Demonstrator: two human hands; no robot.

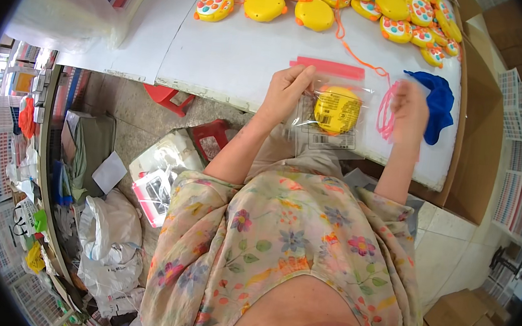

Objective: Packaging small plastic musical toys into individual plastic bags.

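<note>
My left hand (pixel 285 94) pinches the upper left edge of a clear plastic bag (pixel 301 131) with a pink strip (pixel 337 69) along its top. Inside the bag lies a round yellow toy (pixel 347 118), behind printed labelling. My right hand (pixel 410 108) is smeared by motion beside a loop of pink cord (pixel 384 121) to the right of the bag. Whether its fingers grip that cord cannot be made out. A blue cloth-like piece (pixel 440 104) lies just beyond my right hand. An orange cord (pixel 344 43) runs from the toys toward the pink loop.
Several yellow toys with coloured buttons (pixel 214 7) are heaped along the far side of the white table (pixel 221 54). Clear plastic packaging (pixel 69 16) sits at far left. Cardboard (pixel 480 145) borders the table's right edge. Red stools (pixel 170 98) and white bags (pixel 108 236) stand below, left.
</note>
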